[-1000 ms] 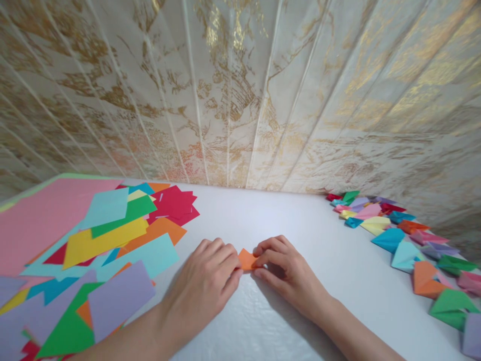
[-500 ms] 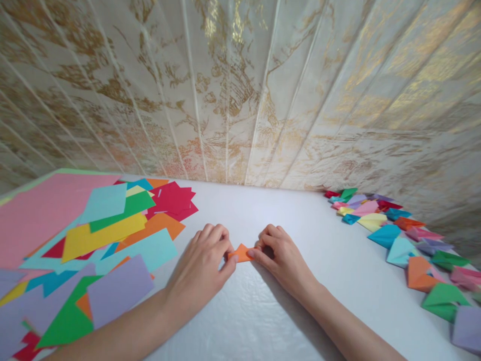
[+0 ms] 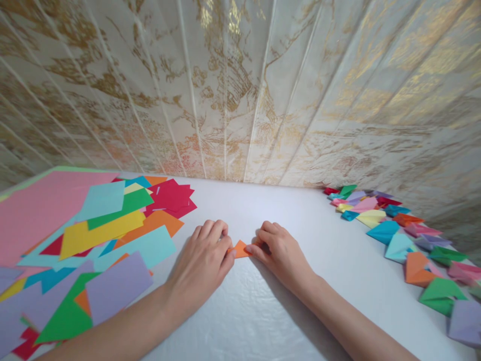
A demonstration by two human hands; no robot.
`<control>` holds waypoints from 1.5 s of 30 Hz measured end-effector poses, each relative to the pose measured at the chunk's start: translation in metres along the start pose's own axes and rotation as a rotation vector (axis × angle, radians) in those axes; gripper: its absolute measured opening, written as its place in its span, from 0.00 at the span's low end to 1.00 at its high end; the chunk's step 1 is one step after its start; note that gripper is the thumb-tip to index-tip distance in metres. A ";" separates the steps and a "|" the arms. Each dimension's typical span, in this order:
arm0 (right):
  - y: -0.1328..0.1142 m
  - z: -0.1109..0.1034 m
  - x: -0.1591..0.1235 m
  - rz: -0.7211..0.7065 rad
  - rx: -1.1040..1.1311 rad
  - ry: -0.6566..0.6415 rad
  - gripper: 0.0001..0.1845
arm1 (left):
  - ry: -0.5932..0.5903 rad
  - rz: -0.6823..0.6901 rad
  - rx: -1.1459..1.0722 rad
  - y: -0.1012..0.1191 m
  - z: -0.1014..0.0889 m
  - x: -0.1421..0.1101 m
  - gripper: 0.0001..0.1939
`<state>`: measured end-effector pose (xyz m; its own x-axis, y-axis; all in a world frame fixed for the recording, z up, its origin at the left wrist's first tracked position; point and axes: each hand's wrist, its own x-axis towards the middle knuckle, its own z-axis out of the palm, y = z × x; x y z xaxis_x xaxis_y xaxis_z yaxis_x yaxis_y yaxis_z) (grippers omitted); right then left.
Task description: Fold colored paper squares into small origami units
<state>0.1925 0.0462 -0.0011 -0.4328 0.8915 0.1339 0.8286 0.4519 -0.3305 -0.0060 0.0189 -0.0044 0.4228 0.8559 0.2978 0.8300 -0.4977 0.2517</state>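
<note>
A small folded piece of orange paper (image 3: 240, 248) lies between my two hands, its pointed tip facing the wall. My left hand (image 3: 210, 253) pinches its left end between thumb and fingers. At the other end, my right hand (image 3: 276, 248) grips it the same way, thumb on top and fingers curled. The fingers cover both ends, so only the middle of the paper shows. Both hands rest low over the white table (image 3: 233, 311).
Loose coloured paper sheets overlap on the left, among them a yellow strip (image 3: 101, 232), a lilac sheet (image 3: 118, 287) and a large pink sheet (image 3: 41, 210). Several folded paper shapes, including a green one (image 3: 443, 296), line the right. A gold-patterned curtain (image 3: 233, 90) hangs behind.
The orange paper's visible part has become flatter and smaller. Both hands have moved slightly away from me, the right one closing more tightly around its end.
</note>
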 end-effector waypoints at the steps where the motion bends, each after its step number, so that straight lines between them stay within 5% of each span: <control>1: -0.001 -0.001 0.001 0.004 -0.008 -0.007 0.11 | 0.000 -0.002 -0.002 0.000 0.000 0.000 0.10; 16: -0.007 -0.005 0.010 0.075 -0.079 -0.065 0.14 | 0.009 -0.083 0.057 0.000 0.005 -0.003 0.03; 22: -0.011 -0.008 0.011 0.094 -0.101 -0.093 0.14 | -0.028 -0.051 0.003 -0.001 0.003 -0.001 0.11; 45: -0.012 -0.008 0.011 0.116 -0.091 -0.094 0.13 | -0.034 -0.065 0.003 -0.001 0.005 0.001 0.06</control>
<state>0.1803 0.0506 0.0116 -0.3597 0.9330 0.0105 0.9019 0.3506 -0.2522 -0.0043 0.0207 -0.0088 0.3803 0.8906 0.2492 0.8572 -0.4406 0.2665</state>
